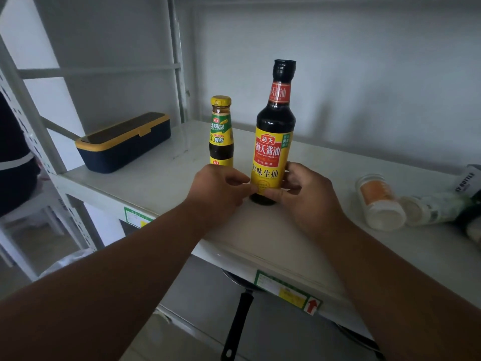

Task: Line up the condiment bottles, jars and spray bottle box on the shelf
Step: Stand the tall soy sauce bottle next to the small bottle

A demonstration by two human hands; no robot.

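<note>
Shelf [161, 183] layout: lidded box [125, 143] far left; small bottle [221, 131] just left of tall bottle [276, 131], centre; two jars [380, 201] [429, 208] lying right, box [468, 178] beyond them.

The white spray bottle box [468, 179] is cut off by the right edge; the short yellow-capped sauce bottle [221, 131] has its base hidden behind the left hand [221, 187].

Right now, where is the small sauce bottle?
The small sauce bottle stands upright on the shelf, just left of the soy sauce bottle, behind the left hand.
</note>
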